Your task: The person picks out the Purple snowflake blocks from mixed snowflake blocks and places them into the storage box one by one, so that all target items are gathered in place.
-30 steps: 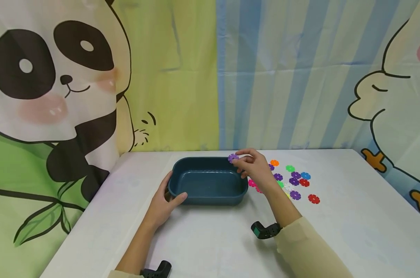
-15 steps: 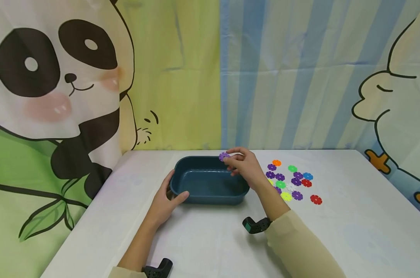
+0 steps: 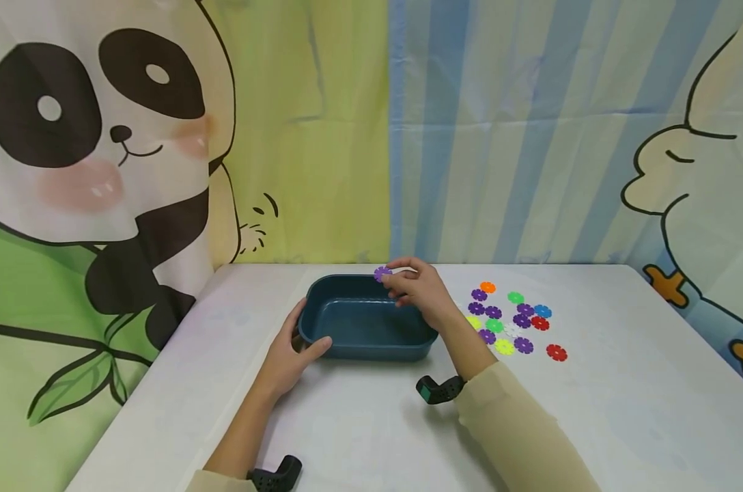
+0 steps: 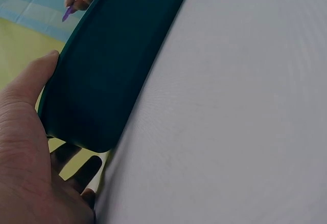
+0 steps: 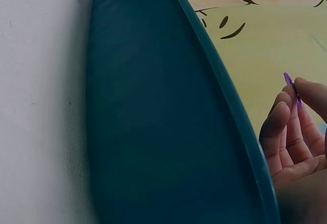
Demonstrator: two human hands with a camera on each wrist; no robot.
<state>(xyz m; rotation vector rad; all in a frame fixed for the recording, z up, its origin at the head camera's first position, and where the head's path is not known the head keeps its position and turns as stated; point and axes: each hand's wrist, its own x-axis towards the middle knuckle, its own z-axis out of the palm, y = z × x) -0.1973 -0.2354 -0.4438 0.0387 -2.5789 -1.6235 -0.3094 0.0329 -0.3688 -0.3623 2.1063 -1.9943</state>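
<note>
A dark teal tub (image 3: 371, 352) with rounded corners stands on the white table. My left hand (image 3: 288, 359) holds its left end, thumb at the near rim and fingers along the outer side. In the left wrist view, the thumb (image 4: 38, 73) meets the tub's edge and the fingertips show beyond its end. Over the tub's far right part, my right hand (image 3: 419, 290) pinches a purple flower-shaped plastic disc (image 3: 382, 274) between thumb and fingertips. The right wrist view shows this disc (image 5: 287, 79) nearly edge-on, above the rim.
Several flower-shaped discs lie scattered right of the tub, among them an orange one (image 3: 487, 288), a blue one (image 3: 542, 311) and a red one (image 3: 556, 352). A printed curtain (image 3: 310, 137) hangs along the table's back edge.
My right hand has moved left with the purple disc, from the tub's far right corner to over its far side. More of the scattered discs show now. The left hand keeps its hold on the tub.
</note>
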